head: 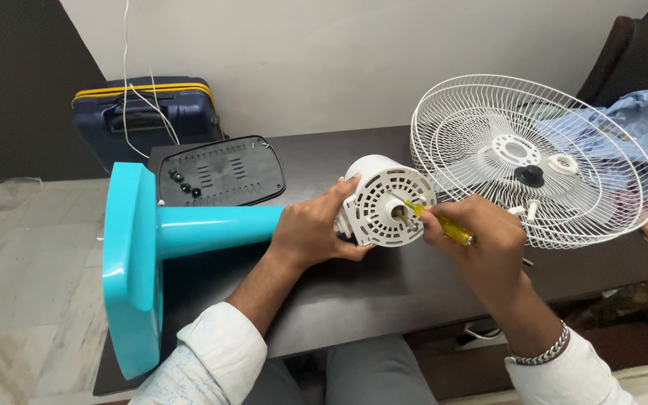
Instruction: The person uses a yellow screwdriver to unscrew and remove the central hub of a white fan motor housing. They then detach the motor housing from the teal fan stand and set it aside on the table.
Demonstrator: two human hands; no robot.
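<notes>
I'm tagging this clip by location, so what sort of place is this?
Probably a room in a home, not a workshop: a dark table serves as the bench, a blue suitcase stands against the wall, and clothes lie piled at the right.

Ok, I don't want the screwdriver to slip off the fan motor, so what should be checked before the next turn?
1. Left hand grips the motor housing: ok.
2. Right hand holds the yellow screwdriver: ok.
3. Tip seated in a screw on the housing face: cannot tell, too small to see.
4. Fan stand lies flat on the table: ok.
5. Teal base fully on the table: not ok, it hangs past the left edge.
6. Grille with loose parts lies apart from the hands: ok.
</notes>
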